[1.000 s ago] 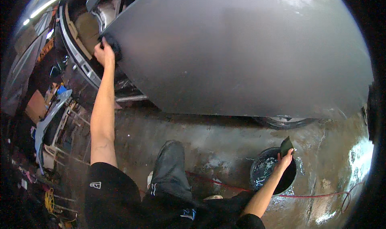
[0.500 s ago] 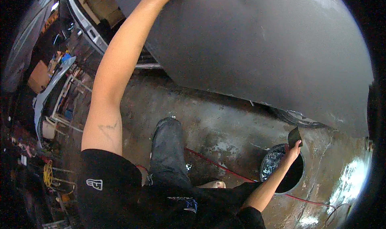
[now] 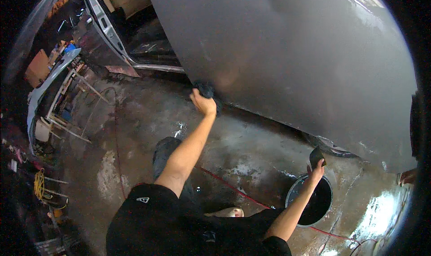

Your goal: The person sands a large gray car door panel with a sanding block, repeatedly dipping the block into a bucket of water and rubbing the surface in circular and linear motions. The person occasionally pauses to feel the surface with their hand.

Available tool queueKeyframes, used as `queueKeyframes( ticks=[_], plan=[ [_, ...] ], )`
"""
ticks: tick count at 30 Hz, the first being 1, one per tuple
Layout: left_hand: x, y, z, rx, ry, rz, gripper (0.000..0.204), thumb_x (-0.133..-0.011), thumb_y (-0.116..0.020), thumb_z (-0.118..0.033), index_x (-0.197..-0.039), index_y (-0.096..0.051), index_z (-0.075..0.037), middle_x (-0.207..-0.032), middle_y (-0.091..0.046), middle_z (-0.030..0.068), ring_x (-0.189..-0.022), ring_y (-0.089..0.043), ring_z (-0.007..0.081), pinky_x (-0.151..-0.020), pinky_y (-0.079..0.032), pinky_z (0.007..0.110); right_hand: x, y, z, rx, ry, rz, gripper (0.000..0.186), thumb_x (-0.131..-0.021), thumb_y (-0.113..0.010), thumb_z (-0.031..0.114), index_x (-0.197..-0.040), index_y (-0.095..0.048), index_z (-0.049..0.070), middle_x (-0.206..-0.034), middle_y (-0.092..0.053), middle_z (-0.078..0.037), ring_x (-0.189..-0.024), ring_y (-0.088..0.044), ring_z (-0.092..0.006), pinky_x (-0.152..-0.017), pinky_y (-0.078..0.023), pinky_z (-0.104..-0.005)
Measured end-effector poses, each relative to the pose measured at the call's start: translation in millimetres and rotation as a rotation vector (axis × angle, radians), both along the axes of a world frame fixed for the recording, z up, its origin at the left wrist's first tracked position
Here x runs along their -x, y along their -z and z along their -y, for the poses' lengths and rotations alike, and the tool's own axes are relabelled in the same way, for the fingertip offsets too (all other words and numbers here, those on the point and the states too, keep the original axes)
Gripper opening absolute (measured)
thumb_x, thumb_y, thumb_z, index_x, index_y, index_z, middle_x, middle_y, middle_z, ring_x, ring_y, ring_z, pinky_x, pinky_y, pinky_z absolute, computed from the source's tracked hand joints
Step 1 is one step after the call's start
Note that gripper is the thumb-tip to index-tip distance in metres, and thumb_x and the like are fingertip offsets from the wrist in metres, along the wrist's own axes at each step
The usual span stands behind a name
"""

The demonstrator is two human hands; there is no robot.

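My left hand grips a dark, bunched cloth at the lower left edge of a large matte grey car panel. Over to the lower right, my right hand holds a thin dark pad with thumb and fingers, above a dark bucket of liquid on the wet floor. What the pad is made of I cannot tell. Behind the panel, to the left, is an open car doorway with a metal sill.
A red hose crosses the floor. At the left stand metal racks with a pale curved panel, cardboard and a yellow coiled cord. A wheel shows under the grey panel. Something skin-coloured at far right is unclear.
My left hand went from the panel's upper left out toward the top of the view, then down to the lower edge with the cloth. My right hand stays above the bucket with the pad.
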State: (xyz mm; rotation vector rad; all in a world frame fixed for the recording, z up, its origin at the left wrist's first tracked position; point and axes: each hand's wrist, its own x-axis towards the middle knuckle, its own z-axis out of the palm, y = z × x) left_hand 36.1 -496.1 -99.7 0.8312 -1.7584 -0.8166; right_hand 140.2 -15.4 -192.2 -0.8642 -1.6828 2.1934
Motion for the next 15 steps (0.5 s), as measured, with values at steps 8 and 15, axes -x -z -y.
queueKeyframes(
  ticks=[8,15],
  plan=[
    [-2,28,-26,-0.286,0.378,-0.156,0.017,-0.086,-0.064,-0.015,-0.094,-0.059,0.000,-0.097,-0.059,0.0209,-0.096,-0.057,0.0405,-0.083,-0.043,0.046,-5,-33,38,-0.155,-0.005,-0.008,0.057,-0.096,-0.054,0.055,-0.128,-0.059,0.009,-0.122,-0.060,-0.006,-0.114,-0.052,-0.0208,-0.084,-0.045,-0.0405],
    [12,-249,-26,0.792,0.604,-0.674,0.033,-0.070,-0.083,-0.014,-0.069,-0.050,-0.009,-0.094,-0.054,0.0080,-0.091,-0.053,0.0292,-0.079,-0.044,0.041,-33,-55,30,-0.438,0.098,-0.069,0.050,-0.100,-0.051,0.043,-0.118,-0.062,-0.002,-0.111,-0.067,-0.010,-0.096,-0.058,-0.0218,-0.082,-0.044,-0.0358]
  ],
)
